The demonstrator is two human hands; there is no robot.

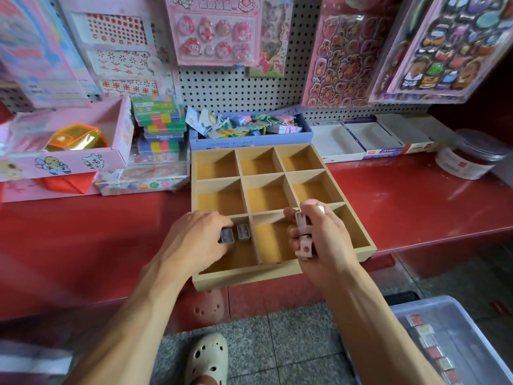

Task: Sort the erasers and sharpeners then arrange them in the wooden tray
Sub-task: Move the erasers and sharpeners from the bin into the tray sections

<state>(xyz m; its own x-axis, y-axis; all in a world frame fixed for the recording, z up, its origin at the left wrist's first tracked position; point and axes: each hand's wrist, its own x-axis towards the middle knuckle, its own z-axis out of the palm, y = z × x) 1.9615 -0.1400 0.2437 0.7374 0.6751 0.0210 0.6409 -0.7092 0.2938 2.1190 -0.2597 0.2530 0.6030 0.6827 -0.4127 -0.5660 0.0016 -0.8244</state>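
Observation:
A wooden tray (pixel 280 270) with nine compartments sits on the red shelf, its front edge overhanging. My left hand (pixel 194 240) reaches into the near-left compartment and pinches a small metal sharpener (pixel 227 236). A second metal sharpener (pixel 243 232) stands beside it in the same compartment. My right hand (pixel 322 240) hovers over the near-right compartments and grips a stack of pink sharpeners (pixel 303 234), the lowest one showing its hole. The other compartments hold nothing.
A clear plastic bin (pixel 455 340) with several small erasers stands at the lower right on the floor. Behind the tray are a blue box of clips (pixel 249 140), white boxes (pixel 369 143), a jar (pixel 472 154) and a pink box (pixel 66 159). My sandalled foot (pixel 208 357) is below.

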